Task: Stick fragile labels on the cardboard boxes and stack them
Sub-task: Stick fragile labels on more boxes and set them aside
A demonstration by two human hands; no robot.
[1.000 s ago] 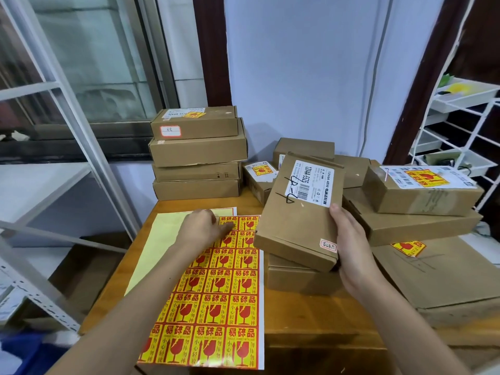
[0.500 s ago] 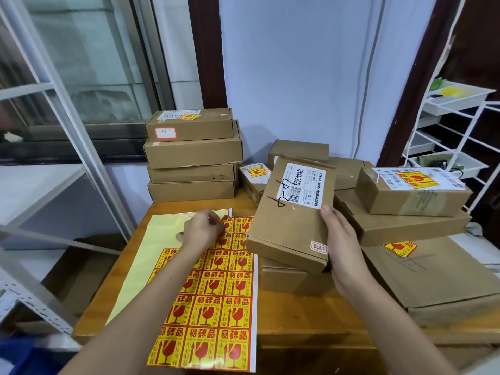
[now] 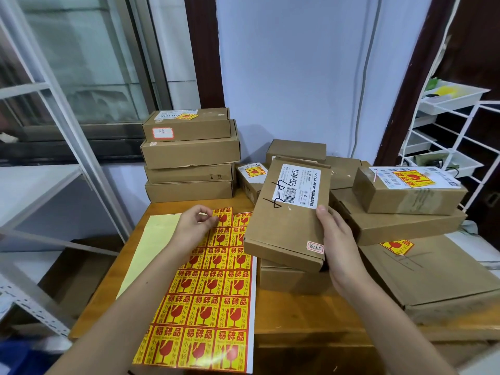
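We see the right hand [image 3: 341, 247] gripping a tilted cardboard box [image 3: 286, 220] by its near right edge, above another box on the tabletop [image 3: 303, 318]. The left hand [image 3: 193, 223], fingers curled, pinches at a fragile label on the label sheet [image 3: 208, 301], left of the box. Labelled stack [image 3: 189, 155] stands far left

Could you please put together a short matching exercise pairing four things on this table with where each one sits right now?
Things:
1. held box
2. label sheet
3. stack of four boxes
4. left hand

Places:
A. flat on the table's front left part
B. at the table's far left corner
C. gripped by the right hand, tilted above another box
D. pinching at the sheet's top edge

Pairs: 1-C, 2-A, 3-B, 4-D
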